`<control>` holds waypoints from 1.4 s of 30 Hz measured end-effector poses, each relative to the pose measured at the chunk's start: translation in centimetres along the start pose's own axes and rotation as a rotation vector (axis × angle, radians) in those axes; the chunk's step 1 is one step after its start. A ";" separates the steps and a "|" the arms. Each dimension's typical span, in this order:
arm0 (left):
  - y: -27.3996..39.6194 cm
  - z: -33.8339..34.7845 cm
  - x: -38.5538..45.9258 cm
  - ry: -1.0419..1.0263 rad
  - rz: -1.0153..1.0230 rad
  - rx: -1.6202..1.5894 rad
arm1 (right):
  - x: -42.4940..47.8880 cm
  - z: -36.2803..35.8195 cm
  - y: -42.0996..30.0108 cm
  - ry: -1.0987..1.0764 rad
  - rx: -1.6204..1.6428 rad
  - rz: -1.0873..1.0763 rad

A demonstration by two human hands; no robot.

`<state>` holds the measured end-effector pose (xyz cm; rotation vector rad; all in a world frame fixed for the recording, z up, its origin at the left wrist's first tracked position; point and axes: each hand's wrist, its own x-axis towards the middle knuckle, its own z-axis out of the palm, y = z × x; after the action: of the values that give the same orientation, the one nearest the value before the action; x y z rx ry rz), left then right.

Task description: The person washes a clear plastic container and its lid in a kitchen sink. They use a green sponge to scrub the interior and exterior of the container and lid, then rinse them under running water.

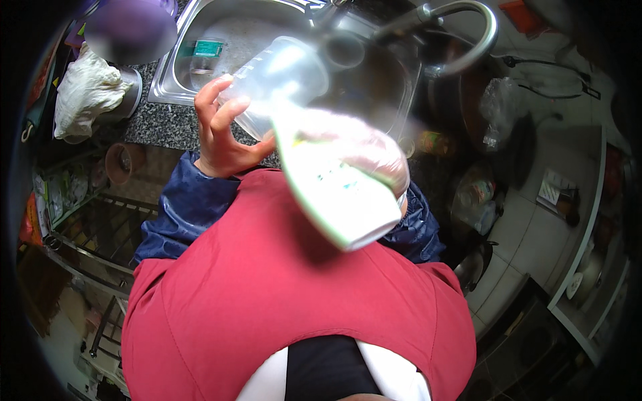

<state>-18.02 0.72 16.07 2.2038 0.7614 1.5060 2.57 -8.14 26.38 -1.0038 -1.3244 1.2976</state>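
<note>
My left hand [225, 130] grips a translucent plastic measuring cup [281, 75] by its lower end, tilted over the counter edge and the near side of the steel sink [165, 75]. My right hand [368, 145], under glare and seemingly covered in clear plastic, is shut on a white bowl with a green rim [336, 195]. The bowl is tipped on its side, its rim toward the cup and its base toward the lower right. Glare hides where bowl and cup meet. A clear container with a green label [206, 55] lies in the sink.
A curved metal faucet [481, 40] arches at the sink's right. Left of the sink, a pale cloth [88, 95] drapes over a container, near a blurred purple object [131, 27]. A small bottle [434, 143] and pans stand at the right. A metal rack [110, 225] is at the lower left.
</note>
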 end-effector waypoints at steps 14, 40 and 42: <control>0.1 0.8 0.1 0.032 -0.318 -0.222 | 0.4 -0.1 1.8 0.141 -0.525 -0.304; 1.7 0.7 0.8 0.051 -0.718 -0.578 | 1.1 0.1 1.5 0.119 -0.660 -0.559; 1.4 0.7 0.7 -0.002 -0.492 -0.345 | 1.2 -0.2 1.8 0.172 -0.645 -0.515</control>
<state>-16.89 0.06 17.07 1.6173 0.8858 1.2702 2.44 -6.81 24.74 -1.0651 -1.7602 0.3850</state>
